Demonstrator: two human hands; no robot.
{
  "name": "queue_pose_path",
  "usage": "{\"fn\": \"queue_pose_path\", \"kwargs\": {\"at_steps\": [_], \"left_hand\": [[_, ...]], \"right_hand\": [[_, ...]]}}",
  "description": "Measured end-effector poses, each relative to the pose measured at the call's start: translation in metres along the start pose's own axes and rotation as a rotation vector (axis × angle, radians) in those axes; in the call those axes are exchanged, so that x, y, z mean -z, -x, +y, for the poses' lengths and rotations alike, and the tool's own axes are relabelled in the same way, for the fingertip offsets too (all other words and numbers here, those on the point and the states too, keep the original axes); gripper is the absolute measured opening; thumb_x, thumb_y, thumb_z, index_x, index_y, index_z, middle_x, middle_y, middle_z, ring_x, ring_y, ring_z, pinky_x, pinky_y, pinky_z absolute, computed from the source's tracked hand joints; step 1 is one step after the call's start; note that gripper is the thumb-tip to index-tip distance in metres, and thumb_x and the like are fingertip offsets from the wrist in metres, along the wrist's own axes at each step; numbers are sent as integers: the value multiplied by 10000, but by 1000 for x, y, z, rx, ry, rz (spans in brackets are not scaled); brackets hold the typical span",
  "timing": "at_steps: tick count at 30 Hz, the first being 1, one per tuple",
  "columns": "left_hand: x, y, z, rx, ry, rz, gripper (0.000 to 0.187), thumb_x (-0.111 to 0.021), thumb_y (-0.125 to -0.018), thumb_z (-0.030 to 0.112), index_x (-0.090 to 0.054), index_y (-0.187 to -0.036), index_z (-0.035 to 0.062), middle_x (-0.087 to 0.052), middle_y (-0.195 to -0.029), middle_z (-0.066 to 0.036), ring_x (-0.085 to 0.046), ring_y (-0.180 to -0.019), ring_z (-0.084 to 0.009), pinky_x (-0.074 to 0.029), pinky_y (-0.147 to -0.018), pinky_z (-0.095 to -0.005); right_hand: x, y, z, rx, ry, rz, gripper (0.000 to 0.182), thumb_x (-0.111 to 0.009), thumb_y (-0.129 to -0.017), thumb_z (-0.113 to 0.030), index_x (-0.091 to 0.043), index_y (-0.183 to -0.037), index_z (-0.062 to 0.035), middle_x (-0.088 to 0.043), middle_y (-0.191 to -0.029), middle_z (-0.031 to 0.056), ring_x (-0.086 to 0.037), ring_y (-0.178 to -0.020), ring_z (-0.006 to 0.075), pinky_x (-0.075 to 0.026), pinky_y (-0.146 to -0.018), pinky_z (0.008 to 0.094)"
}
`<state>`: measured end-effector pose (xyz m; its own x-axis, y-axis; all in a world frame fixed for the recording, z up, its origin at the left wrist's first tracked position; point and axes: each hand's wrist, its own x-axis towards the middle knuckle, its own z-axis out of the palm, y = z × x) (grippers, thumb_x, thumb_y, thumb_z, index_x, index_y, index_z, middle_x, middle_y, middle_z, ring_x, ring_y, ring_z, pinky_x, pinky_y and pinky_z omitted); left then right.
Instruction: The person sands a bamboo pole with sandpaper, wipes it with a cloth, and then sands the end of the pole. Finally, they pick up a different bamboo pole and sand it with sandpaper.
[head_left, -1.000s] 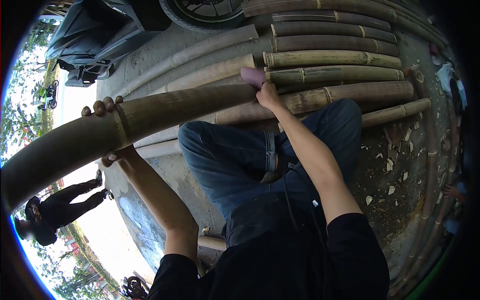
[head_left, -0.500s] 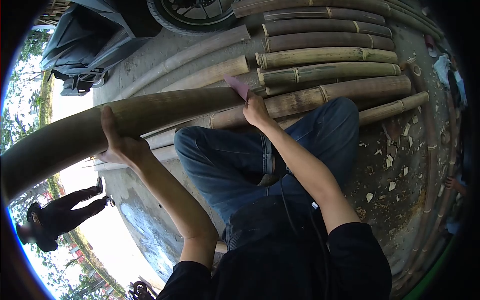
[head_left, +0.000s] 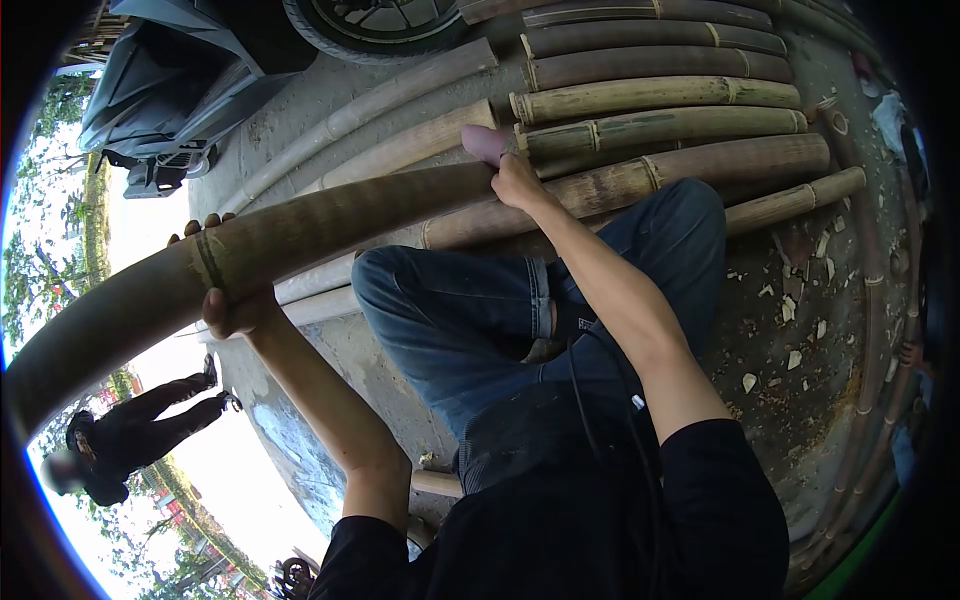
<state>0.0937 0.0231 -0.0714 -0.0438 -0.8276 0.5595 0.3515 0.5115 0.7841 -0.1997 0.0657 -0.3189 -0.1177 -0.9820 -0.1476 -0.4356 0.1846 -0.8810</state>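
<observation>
A thick dark bamboo pole slants across my lap from the lower left, its far end by my right hand. My left hand is wrapped round it at a node ring, fingertips showing over the top edge and thumb on the near side. My right hand is closed on a thin pinkish sheet, stiff like sandpaper, which sticks up at the pole's end. Just beyond that hand lie cut bamboo poles.
I sit cross-legged on a concrete floor. A motorcycle wheel and dark bodywork stand at the top left. Pale chips litter the ground on the right, beside long thin poles. A person stands outside at the left.
My left hand has changed its grip, from thumb over the top to fingers over the top. The pole's node ring now shows more plainly. The sheet has tilted and turned its flat side.
</observation>
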Motion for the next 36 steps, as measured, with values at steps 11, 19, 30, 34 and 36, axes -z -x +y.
{"fn": "queue_pose_path", "kwargs": {"at_steps": [11,19,30,34,36], "left_hand": [[17,-35,-27,0,259,-244,1111,-965,-604,321,-423,-1540,71,-598,-1394,-159,-622,-1235,-420,-494,-1123,-605],[-80,6,-67,-48,-82,233,778,-778,-856,338,-492,-1466,-52,-589,-1411,-218,-598,-1300,-375,-449,-1171,-544],[-72,54,-20,330,-355,514,628,-749,-798,172,-568,-1309,-144,-669,-1198,-268,-707,-1036,-362,-573,-1000,-491],[-63,80,-25,5,-427,359,652,-686,-742,132,-536,-1295,-178,-602,-1280,-378,-670,-1145,-473,-559,-1044,-537],[-62,87,-11,21,-415,374,628,-671,-745,143,-557,-1277,-172,-591,-1297,-385,-664,-1158,-489,-557,-1048,-544]], "right_hand": [[-26,29,-158,436,-216,78,386,-556,-863,51,-680,-1226,95,-735,-1115,301,-716,-1076,428,-561,-998,472],[0,-4,43,-162,-18,78,422,-532,-847,96,-683,-1240,84,-743,-1092,296,-717,-1063,439,-554,-1013,473],[-15,87,-14,70,-165,14,444,-558,-862,98,-642,-1290,16,-712,-1222,276,-678,-1139,463,-557,-1012,496],[-38,84,8,-102,-121,34,291,-538,-852,38,-699,-1094,45,-709,-968,336,-685,-964,520,-553,-881,570],[-18,78,0,-69,-132,85,202,-543,-865,16,-693,-985,80,-686,-906,349,-672,-916,534,-540,-823,569]]}}
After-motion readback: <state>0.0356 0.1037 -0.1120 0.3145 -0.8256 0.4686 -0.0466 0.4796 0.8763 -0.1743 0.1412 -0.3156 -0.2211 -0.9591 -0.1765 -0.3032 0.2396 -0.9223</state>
